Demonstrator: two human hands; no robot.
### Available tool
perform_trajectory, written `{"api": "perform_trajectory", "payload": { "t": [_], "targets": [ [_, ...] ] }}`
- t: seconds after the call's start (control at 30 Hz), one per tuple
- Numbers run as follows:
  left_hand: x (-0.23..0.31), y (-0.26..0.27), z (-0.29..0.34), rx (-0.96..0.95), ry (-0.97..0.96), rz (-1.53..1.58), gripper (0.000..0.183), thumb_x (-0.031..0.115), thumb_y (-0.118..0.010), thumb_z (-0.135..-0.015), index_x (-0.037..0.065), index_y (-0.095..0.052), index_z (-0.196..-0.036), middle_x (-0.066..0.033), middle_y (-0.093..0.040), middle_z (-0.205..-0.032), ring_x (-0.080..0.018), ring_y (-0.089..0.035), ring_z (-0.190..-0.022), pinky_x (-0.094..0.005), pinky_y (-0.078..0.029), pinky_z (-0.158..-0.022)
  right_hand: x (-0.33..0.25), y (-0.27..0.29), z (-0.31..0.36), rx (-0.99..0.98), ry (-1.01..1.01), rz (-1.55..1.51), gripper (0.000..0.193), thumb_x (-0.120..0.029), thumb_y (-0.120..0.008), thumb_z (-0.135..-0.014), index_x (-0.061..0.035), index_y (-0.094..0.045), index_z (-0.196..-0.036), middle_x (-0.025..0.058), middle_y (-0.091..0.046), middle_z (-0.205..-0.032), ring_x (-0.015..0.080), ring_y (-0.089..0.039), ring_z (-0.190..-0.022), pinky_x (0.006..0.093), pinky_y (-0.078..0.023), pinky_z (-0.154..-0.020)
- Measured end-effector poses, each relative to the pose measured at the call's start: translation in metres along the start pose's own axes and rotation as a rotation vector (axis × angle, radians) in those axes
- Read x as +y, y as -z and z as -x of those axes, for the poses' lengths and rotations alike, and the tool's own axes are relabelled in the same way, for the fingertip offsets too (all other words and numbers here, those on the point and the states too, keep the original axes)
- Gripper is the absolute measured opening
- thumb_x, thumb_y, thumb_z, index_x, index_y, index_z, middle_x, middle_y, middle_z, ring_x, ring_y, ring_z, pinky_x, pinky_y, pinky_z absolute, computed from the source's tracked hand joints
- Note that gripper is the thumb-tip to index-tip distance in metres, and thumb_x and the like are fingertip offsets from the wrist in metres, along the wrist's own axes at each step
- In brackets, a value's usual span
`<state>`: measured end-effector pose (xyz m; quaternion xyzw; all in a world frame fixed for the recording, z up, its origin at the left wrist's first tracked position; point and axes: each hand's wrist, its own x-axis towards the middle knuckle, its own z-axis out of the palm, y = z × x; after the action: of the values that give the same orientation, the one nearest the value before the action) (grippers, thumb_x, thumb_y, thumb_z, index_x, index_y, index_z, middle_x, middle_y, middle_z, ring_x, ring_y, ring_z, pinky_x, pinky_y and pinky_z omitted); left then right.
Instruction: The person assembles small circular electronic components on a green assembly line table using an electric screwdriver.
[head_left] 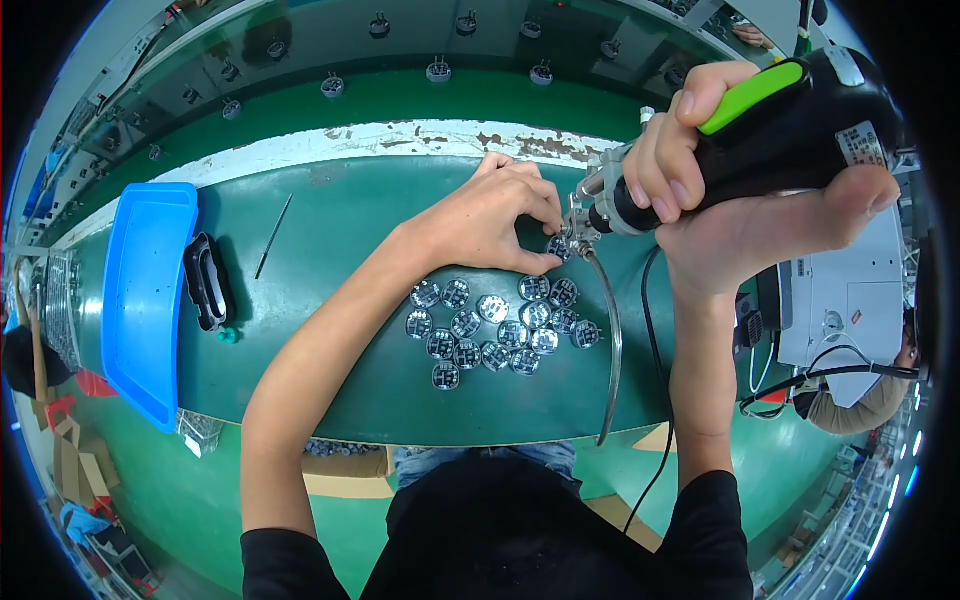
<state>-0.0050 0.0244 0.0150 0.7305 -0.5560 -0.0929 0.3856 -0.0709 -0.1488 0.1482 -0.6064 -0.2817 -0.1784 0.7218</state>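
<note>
My left hand (497,212) reaches across the green table and pinches a small round circuit-board part (560,248) between thumb and fingers. My right hand (715,235) is wrapped around a black electric screwdriver (785,135) with a bright green lever, held almost level. Its metal nose (583,222) meets the round part at my left fingertips; the exact contact point is hidden. Several similar round parts (493,308) lie in a loose cluster, circuit side up, just nearer to me than my left hand.
At the left stand a blue tray (145,300) and a black plastic shell (207,283), with a thin rod (273,237) beside them. Beyond the table's worn white ledge (400,137), a green belt carries spaced round parts (438,70). A clear tube (614,340), a black cable (652,340) and a white machine (840,310) are at right.
</note>
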Motion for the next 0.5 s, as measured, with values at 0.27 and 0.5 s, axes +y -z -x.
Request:
{"api": "perform_trajectory", "payload": {
  "t": [0.27,0.5],
  "targets": [
    [-0.001,-0.001,0.0,-0.003,0.006,0.003,0.033,0.029,-0.088,-0.072,0.002,-0.074,-0.085,-0.0026,-0.064,-0.091,-0.02,-0.054,-0.098,-0.0379,-0.033,-0.098,0.004,-0.013,0.006,0.106,-0.088,0.034,0.111,-0.106,-0.023,-0.072,-0.0025,-0.054,-0.094,0.0008,-0.043,-0.054,0.0113,-0.04,-0.041,0.0269,-0.035,-0.043],
    [-0.005,-0.003,0.001,0.029,-0.026,-0.006,0.033,0.034,-0.088,-0.073,0.005,-0.076,-0.085,-0.0008,-0.069,-0.092,-0.0193,-0.057,-0.098,-0.0387,-0.032,-0.1,0.006,-0.01,0.008,0.203,-0.164,0.066,0.111,-0.107,-0.021,-0.072,-0.0025,-0.054,-0.091,0.0012,-0.043,-0.052,0.0115,-0.039,-0.04,0.0266,-0.034,-0.042]
  ]
}}
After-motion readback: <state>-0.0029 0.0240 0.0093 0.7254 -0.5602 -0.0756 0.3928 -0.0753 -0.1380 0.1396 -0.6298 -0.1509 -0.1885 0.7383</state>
